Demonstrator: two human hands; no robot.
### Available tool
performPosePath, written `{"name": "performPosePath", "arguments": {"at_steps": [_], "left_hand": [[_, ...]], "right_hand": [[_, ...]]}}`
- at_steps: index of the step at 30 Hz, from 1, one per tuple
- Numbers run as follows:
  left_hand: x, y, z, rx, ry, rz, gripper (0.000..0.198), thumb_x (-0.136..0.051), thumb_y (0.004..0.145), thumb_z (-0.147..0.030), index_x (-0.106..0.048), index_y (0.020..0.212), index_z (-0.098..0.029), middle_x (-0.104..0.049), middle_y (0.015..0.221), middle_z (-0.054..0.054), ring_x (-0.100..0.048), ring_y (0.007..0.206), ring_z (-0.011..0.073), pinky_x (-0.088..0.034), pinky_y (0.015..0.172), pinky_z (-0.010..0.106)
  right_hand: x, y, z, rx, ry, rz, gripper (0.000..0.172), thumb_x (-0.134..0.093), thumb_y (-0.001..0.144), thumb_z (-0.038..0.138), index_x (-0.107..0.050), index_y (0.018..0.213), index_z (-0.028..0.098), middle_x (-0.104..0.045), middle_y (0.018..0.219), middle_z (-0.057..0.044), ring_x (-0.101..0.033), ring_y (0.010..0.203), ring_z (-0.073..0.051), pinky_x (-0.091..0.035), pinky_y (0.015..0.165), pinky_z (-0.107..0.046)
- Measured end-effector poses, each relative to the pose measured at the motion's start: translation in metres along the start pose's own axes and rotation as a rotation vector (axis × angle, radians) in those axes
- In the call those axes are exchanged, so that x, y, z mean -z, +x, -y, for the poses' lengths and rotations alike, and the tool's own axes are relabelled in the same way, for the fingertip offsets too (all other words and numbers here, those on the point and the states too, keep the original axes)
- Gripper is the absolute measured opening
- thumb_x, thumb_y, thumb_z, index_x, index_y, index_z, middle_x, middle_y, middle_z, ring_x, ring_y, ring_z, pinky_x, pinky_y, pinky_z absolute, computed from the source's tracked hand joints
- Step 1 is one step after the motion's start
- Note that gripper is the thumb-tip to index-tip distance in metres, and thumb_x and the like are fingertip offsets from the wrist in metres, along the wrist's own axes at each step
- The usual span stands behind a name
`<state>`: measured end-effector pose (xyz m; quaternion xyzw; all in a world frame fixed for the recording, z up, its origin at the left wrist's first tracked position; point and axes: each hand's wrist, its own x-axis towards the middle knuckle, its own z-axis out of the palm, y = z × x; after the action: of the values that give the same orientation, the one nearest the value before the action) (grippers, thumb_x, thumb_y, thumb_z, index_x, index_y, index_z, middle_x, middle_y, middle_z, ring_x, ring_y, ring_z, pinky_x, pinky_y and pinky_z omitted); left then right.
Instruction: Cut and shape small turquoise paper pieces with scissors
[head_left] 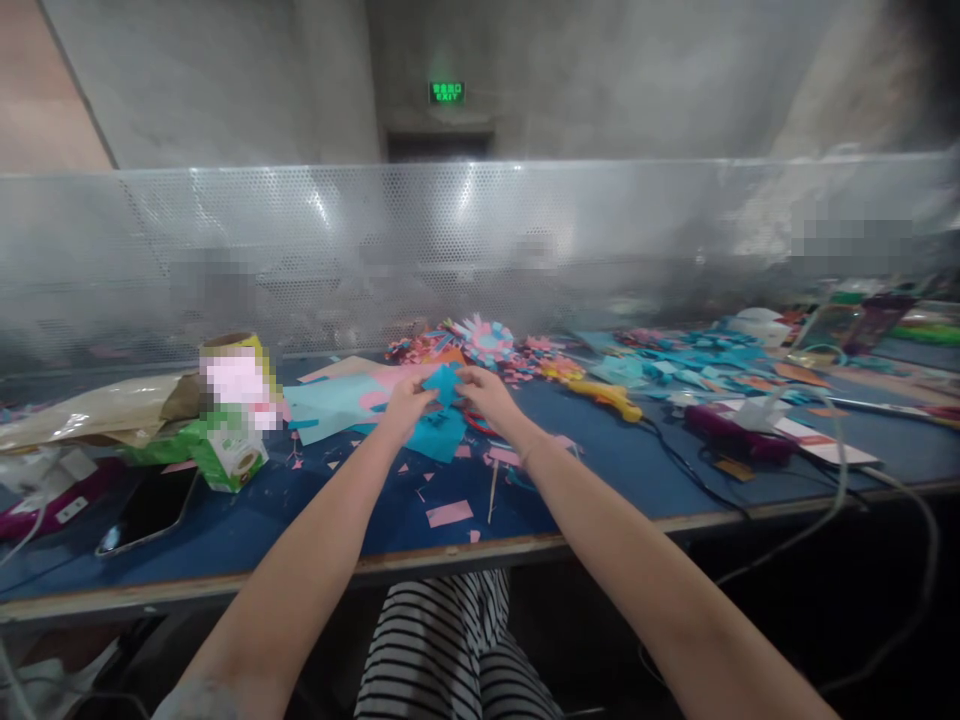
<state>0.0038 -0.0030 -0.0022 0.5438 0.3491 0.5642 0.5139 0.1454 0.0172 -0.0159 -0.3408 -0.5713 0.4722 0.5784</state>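
Note:
Both my arms reach out over a blue table [615, 470]. My left hand [406, 402] and my right hand [489, 394] pinch a small blue piece of paper [445, 381] between them, fingers closed on its edges. Beneath the hands lie larger teal paper sheets [442, 435] and a pink one. Just beyond stands a pile of cut paper flowers [480, 342] in pink and blue.
Pink paper scraps [448, 513] and a thin stick [493, 490] lie near the front edge. At the left are a phone [150, 510], a green carton [229, 450] and a tape roll. At the right are a yellow glue gun [607, 398], cables and more blue paper cuttings [675, 362]. A perforated metal screen [480, 250] backs the table.

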Motion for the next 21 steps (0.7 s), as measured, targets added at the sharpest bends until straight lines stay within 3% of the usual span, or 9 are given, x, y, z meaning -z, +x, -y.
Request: {"name": "performPosePath", "arguments": {"at_steps": [4,8,18,21], "left_hand": [[-0.0007,-0.0009,-0.0009,0.017,-0.016,0.014,0.029,-0.064,0.053,-0.012,-0.064,0.082,-0.014,-0.064,0.071,0.002,-0.059,0.062,0.0135,-0.050,0.060,0.027],[-0.0013,-0.0012,-0.0012,0.032,-0.042,0.012,0.026,-0.064,0.053,-0.013,-0.064,0.078,-0.013,-0.063,0.066,0.001,-0.057,0.058,0.0119,-0.050,0.060,0.026],[-0.0020,0.0003,-0.0019,0.067,-0.083,-0.096,0.014,-0.059,0.053,-0.009,-0.062,0.065,-0.014,-0.059,0.055,-0.001,-0.056,0.054,0.0118,-0.050,0.062,0.029],[-0.0021,-0.0011,-0.0045,0.097,-0.079,-0.088,0.018,-0.054,0.054,-0.008,-0.063,0.068,-0.015,-0.061,0.055,0.000,-0.057,0.053,0.0124,-0.049,0.062,0.029]], "right_hand": [[0.0001,-0.0013,-0.0001,0.084,-0.108,0.085,0.027,-0.060,0.058,0.026,-0.057,0.083,0.018,-0.059,0.083,-0.001,-0.054,0.062,-0.010,-0.046,0.055,-0.023],[0.0003,-0.0017,0.0000,0.101,-0.106,0.088,0.025,-0.058,0.057,0.023,-0.058,0.082,0.018,-0.059,0.076,0.001,-0.052,0.058,-0.009,-0.044,0.054,-0.022],[-0.0036,-0.0010,0.0019,-0.042,0.097,0.013,0.023,-0.059,0.049,0.019,-0.059,0.073,0.017,-0.059,0.067,0.003,-0.054,0.057,-0.010,-0.046,0.059,-0.025],[-0.0034,-0.0022,0.0044,-0.057,0.087,-0.021,0.019,-0.055,0.050,0.018,-0.060,0.069,0.016,-0.057,0.058,0.003,-0.051,0.052,-0.009,-0.044,0.054,-0.024]]}}
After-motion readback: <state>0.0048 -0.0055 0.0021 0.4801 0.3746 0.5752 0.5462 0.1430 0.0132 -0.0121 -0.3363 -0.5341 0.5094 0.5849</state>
